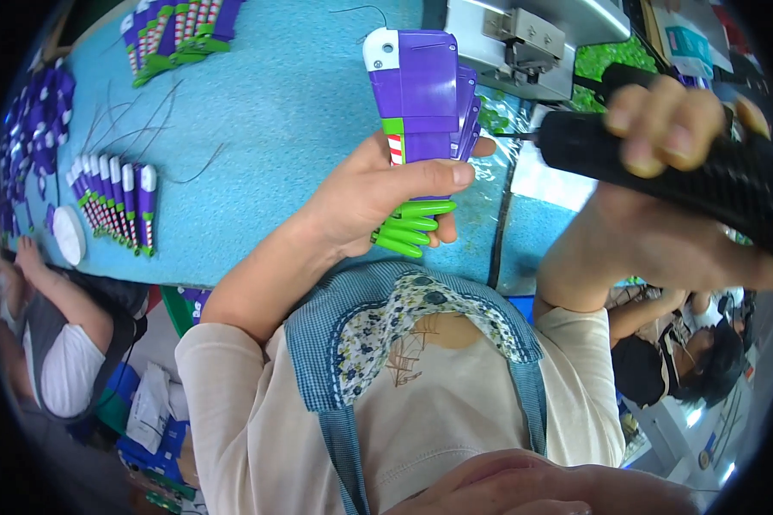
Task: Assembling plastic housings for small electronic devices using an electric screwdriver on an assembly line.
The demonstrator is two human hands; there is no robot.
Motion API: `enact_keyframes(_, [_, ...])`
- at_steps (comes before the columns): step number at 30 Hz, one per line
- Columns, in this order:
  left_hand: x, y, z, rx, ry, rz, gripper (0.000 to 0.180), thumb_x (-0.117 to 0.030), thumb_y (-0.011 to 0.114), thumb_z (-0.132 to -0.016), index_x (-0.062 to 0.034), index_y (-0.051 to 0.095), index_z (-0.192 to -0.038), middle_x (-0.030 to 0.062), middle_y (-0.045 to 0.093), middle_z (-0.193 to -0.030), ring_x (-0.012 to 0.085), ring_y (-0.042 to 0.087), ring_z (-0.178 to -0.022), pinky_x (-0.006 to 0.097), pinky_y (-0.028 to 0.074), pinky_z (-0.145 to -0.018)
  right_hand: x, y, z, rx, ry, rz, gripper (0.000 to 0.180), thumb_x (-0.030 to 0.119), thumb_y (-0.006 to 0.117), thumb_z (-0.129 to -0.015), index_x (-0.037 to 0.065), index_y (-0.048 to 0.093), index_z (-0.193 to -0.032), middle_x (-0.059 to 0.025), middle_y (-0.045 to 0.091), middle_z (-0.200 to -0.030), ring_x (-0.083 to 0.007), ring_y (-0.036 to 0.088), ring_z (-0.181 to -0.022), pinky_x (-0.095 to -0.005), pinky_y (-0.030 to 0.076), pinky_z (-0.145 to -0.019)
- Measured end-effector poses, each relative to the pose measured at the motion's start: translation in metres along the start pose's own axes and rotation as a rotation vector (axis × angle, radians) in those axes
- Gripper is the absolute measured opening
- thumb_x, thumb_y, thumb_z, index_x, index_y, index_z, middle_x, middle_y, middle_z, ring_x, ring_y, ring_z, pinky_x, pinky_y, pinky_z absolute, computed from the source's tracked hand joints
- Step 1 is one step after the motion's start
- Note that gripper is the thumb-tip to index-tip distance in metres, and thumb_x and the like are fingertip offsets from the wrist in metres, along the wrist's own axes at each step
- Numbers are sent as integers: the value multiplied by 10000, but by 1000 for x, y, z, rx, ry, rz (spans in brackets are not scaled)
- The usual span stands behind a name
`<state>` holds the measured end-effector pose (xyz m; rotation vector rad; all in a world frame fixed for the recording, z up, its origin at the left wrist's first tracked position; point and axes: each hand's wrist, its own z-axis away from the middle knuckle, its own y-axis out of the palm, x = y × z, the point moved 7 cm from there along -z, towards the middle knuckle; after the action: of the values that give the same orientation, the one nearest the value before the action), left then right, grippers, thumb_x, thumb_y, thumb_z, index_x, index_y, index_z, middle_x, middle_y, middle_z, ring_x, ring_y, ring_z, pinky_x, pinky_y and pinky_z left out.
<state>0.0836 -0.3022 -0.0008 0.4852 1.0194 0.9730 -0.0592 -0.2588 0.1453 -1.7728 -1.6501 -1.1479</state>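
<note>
My left hand [395, 184] is closed round a fanned stack of purple plastic toy pieces [416, 81]. They have a white corner with a screw hole, a red-and-white striped band and rounded green ends below my thumb. On the right, my right hand [666, 129] grips a black electric screwdriver [584, 146], held level. Its thin bit points left at the stack, a short way from the pieces and apparently not touching them. My right hand and the tool's rear are somewhat blurred.
A blue mat [275, 103] covers the bench. Similar pieces lie in a row [116, 202] at left, with a bundle [185, 30] at far left and a purple-white heap [39, 129]. A metal fixture [528, 43] and green small parts [610, 60] stand far right. Other people sit at both sides.
</note>
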Motion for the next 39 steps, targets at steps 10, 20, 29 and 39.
enact_keyframes(10, [-241,-88,29,-557,616,-871,384,-305,752,-791,-10,628,-1004,106,661,-791,171,650,-634,289,545,-550,6,-24,35,-426,17,20,988,852,376,-752,39,393,-1313,-109,552,-710,-191,514,-508,-322,414,-499])
enact_keyframes(20, [-400,-185,-108,-974,489,-1151,393,-249,780,-782,74,635,-952,134,688,-846,228,629,-570,406,525,-442,-10,-36,42,-523,45,36,897,797,429,-786,-13,372,-1166,-137,551,-670,-211,535,-498,-304,453,-478])
enact_keyframes(29, [-413,-222,-161,-864,376,-1724,748,-547,298,-953,-102,67,-1508,256,133,-1530,448,221,-1382,536,197,-1122,-13,-33,43,-528,74,53,895,791,464,-776,-12,387,-1165,-139,567,-674,-210,553,-511,-310,461,-488])
enact_keyframes(39, [-294,-102,9,-892,988,-1791,551,-368,768,-770,19,575,-1111,144,643,-949,205,640,-828,313,521,-736,-6,-27,45,-467,54,0,950,848,375,-757,-4,411,-1177,-123,570,-673,-191,545,-508,-301,454,-494])
